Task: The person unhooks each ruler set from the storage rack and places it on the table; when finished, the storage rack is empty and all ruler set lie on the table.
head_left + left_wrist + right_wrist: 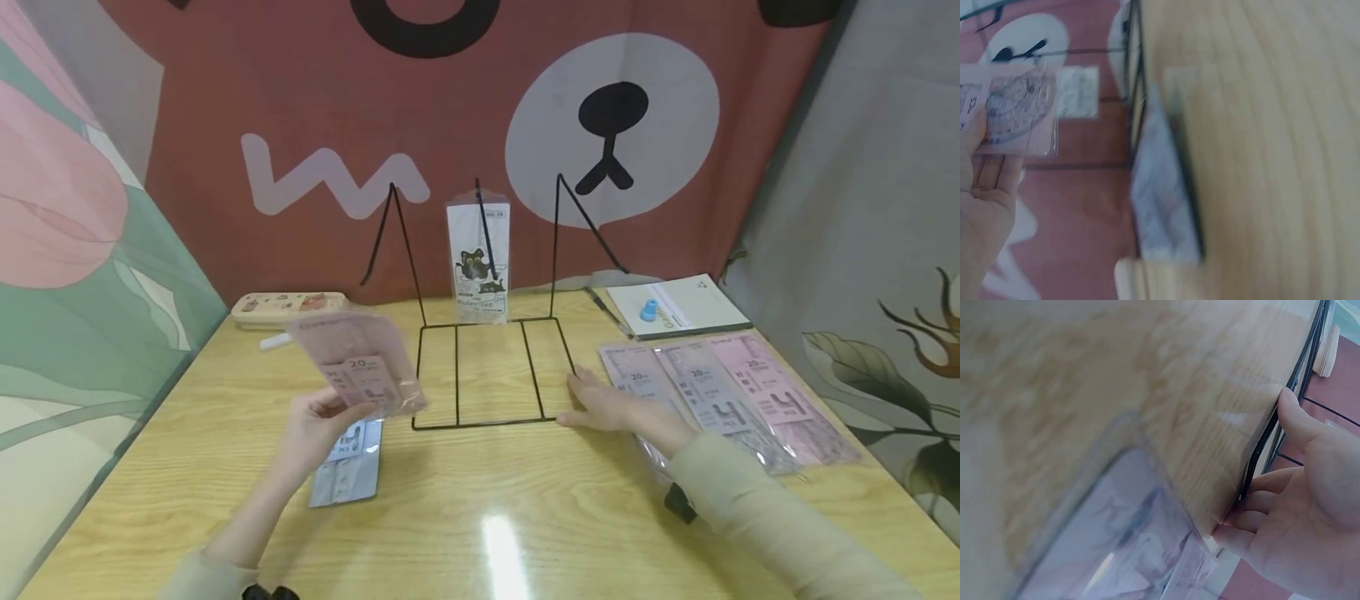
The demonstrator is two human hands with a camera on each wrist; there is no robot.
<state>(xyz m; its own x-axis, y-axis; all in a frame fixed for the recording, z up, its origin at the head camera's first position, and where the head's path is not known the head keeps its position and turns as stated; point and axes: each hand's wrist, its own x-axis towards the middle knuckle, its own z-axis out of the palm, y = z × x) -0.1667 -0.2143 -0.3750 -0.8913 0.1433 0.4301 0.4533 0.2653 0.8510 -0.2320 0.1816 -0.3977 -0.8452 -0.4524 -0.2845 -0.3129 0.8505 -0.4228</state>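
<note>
Between thumb and fingers, my left hand (318, 429) pinches a flat pink plastic packet (360, 367) labelled "20" and "4 PCS", raised and tilted left of a black wire display rack (472, 425). Below it on the table lies a grey-blue packet (347, 475), partly covered by the hand and the pink packet. My right hand (603, 404) holds the rack's base at its right front corner; the right wrist view shows the thumb (1300, 422) on one wire and curled fingers at another. A white ruler set packet (476, 250) with black cats hangs at the rack's middle hook.
At the right lie two greyish packets (701, 387) and a pink packet (772, 392), overlapping beside my right forearm. Behind them are a notebook (705, 304) with a small blue object (648, 310) on it, and a pen (607, 312). A patterned case (288, 307) sits back left.
</note>
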